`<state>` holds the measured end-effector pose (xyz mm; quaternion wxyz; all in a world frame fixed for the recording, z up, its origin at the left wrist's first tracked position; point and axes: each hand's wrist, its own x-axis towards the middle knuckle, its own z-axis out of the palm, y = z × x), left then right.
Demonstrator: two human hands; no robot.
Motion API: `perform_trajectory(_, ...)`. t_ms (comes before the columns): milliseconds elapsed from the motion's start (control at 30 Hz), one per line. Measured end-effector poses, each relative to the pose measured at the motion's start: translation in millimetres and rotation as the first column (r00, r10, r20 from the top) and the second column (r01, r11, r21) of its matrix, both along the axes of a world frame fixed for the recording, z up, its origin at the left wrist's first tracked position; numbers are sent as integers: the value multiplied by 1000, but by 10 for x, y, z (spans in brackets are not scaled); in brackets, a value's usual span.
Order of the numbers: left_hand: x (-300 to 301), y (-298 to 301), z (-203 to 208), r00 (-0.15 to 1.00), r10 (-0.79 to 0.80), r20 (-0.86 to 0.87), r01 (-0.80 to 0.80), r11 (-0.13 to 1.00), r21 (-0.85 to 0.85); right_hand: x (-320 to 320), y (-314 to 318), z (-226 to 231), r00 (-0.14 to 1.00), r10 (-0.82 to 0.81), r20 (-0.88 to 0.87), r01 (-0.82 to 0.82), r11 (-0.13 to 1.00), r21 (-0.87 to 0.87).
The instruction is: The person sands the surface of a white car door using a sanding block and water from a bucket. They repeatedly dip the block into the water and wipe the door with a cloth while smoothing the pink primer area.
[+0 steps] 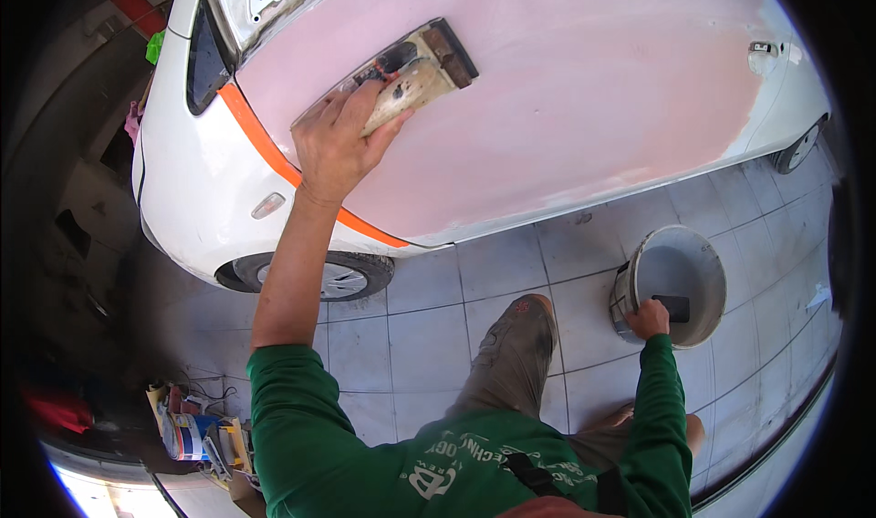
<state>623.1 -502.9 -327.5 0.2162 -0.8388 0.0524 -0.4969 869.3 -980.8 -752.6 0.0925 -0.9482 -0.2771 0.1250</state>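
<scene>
My left hand (339, 139) is wrapped round the handle of a long, worn sanding block (411, 84). The block lies against the car door (547, 125), whose white surface is largely coated in dull pink filler. Orange masking tape (258, 135) runs down the front edge of the door. Down to the right, my right hand (650, 319) is closed at the near left rim of a pale, round bucket (714, 313). A dark, flat rectangular piece (673, 308) shows just beyond its fingers, over the inside of the bucket; the fingertips are partly hidden.
The white car's front wheel (342, 278) stands below the fender, and its rear wheel (798, 150) is at the far right. Grey tiles (365, 354) cover the floor. Tools and containers (196, 436) are heaped at the lower left. My bent knee (525, 322) is between my arms.
</scene>
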Motion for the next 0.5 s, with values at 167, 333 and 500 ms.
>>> perform_trajectory(167,472,-86,587,995,35,97,-47,991,123,35,104,-6,1000,22,2,-22,1000,4)
perform_trajectory(333,766,-96,811,987,159,29,-159,987,31,40,7,3,1000,-11,-13,11,1000,-27)
perform_trajectory(500,-397,243,22,999,47,-2,-46,997,59,-52,147,34,1000,21,19,-21,999,23)
